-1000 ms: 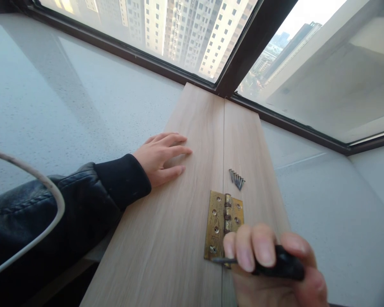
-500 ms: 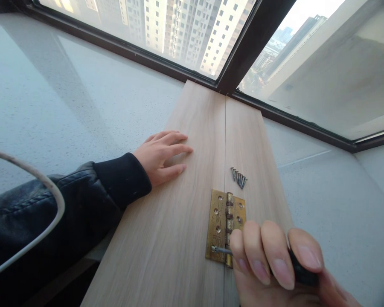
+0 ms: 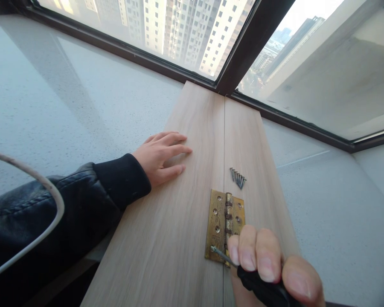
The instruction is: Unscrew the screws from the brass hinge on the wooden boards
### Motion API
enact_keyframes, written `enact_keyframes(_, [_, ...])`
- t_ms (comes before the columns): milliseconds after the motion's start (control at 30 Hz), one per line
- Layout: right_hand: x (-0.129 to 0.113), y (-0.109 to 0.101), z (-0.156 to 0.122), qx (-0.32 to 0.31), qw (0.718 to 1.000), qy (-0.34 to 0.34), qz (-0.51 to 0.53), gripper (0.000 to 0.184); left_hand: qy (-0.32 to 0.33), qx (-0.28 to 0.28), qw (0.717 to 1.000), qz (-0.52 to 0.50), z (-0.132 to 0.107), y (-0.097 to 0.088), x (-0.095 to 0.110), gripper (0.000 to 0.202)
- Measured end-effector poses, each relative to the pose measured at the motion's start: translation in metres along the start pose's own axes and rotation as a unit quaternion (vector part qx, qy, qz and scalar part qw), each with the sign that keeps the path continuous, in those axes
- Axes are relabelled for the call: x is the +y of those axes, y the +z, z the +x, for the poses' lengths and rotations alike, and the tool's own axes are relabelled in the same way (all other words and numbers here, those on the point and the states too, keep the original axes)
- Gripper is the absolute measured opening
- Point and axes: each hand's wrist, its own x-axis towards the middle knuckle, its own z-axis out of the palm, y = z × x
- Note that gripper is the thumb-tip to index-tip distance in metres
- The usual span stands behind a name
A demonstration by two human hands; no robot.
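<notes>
Over the last second the right hand (image 3: 272, 266) has tilted the black-handled screwdriver (image 3: 262, 290): the shaft, which lay almost level a moment ago, now slants up toward 10 o'clock, and its tip sits on the screw at the lower left corner of the brass hinge (image 3: 224, 226). That reads as the driver seated in the screw head, with the turning under way on this corner. The right hand is closed tight round the handle, fingers curled over it. The left hand (image 3: 161, 155) has not shifted; it lies flat and spread, holding nothing, pressing on the left wooden board (image 3: 179, 221) at about 10 o'clock from the hinge. The hinge lies open across the seam between that board and the right wooden board (image 3: 249, 140), one leaf on each. A small cluster of loose screws (image 3: 238, 177) rests on the right board just beyond the hinge at 12 o'clock. No container is in view; the screws lie bare on the wood. Both boards rest on a pale speckled tabletop (image 3: 83, 98) below the window (image 3: 185, 30).
</notes>
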Motion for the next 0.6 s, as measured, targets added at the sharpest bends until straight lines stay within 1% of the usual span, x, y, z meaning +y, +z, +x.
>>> enact_keyframes(67, [0.005, -0.001, -0.001, 0.008, 1.0, -0.013, 0.008, 0.022, 0.0, -0.002, 1.0, 0.0, 0.0, 0.0, 0.0, 0.042])
enact_keyframes(167, [0.005, 0.003, -0.001, -0.021, 0.999, -0.023, 0.011, 0.027, -0.002, -0.006, 1.0, -0.001, 0.0, 0.0, 0.0, 0.043])
enact_keyframes(233, [-0.002, 0.009, 0.001, -0.025, 0.999, 0.021, 0.02, 0.026, -0.001, -0.005, 1.0, -0.001, 0.0, 0.0, 0.0, 0.043])
enact_keyframes(333, [-0.013, 0.018, 0.005, 0.0, 0.99, 0.132, 0.055, 0.032, -0.002, -0.003, 1.0, 0.0, 0.0, 0.0, 0.0, 0.043])
enact_keyframes(367, [-0.014, 0.02, 0.007, -0.004, 0.985, 0.157, 0.066, 0.034, -0.002, -0.002, 1.0, 0.001, 0.0, 0.0, -0.001, 0.042])
enact_keyframes(400, [-0.015, 0.02, 0.007, -0.019, 0.983, 0.167, 0.077, 0.033, -0.002, -0.001, 1.0, 0.001, 0.0, 0.0, -0.001, 0.043])
enact_keyframes(467, [-0.012, 0.019, 0.008, -0.056, 0.984, 0.144, 0.09, 0.028, 0.0, -0.001, 1.0, 0.001, 0.0, 0.001, -0.001, 0.043])
enact_keyframes(500, [-0.01, 0.017, 0.007, -0.062, 0.986, 0.126, 0.089, 0.025, 0.001, -0.001, 1.0, 0.0, 0.0, 0.001, -0.001, 0.044])
enact_keyframes(533, [-0.008, 0.015, 0.007, -0.062, 0.989, 0.104, 0.08, 0.024, 0.001, -0.002, 1.0, -0.001, 0.0, 0.001, -0.001, 0.044])
enact_keyframes(600, [-0.005, 0.01, 0.004, -0.041, 0.996, 0.064, 0.043, 0.021, 0.0, -0.002, 1.0, -0.002, 0.0, 0.001, -0.001, 0.044])
